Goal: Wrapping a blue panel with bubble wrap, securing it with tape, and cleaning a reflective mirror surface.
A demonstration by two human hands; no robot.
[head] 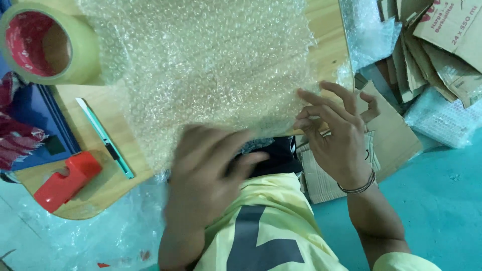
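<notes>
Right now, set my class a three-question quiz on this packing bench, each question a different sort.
1. True or false: the tape roll lies on the floor.
2. Which hand touches the bubble wrap's right edge: A left, B right?
3. What colour is the tape dispenser?

Key: 1 false, it sits on the wooden table. 2 B, the right hand; the left hand is blurred at the near edge. 3 red.

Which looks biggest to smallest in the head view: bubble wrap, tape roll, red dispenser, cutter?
1. Bubble wrap
2. Tape roll, though it sits nearer the camera
3. Red dispenser
4. Cutter, long but thin
</notes>
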